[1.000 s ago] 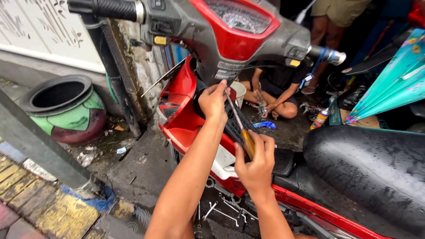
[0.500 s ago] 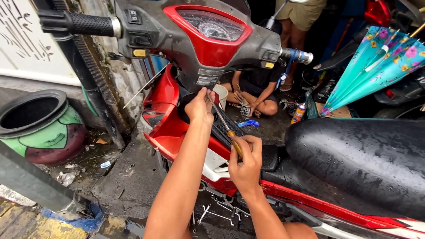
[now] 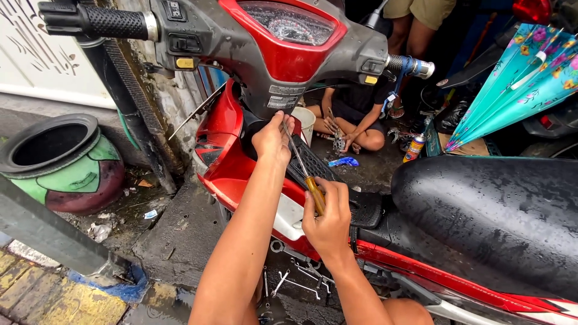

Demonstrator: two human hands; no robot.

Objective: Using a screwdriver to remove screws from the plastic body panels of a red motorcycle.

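Screwdriver on red scooter's front inner panel.
Right hand (image 3: 328,219) gripping long yellow-handled screwdriver (image 3: 305,174), left hand (image 3: 272,139) pinching shaft near tip; closer in than before, tip now seated.

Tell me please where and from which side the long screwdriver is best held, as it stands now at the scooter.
Grip the screwdriver by its amber handle, from the seat side, as the right hand does now. The handle is the thick lower end; the thin shaft slants up and away toward the panel below the handlebar, where the left hand steadies it by the tip.
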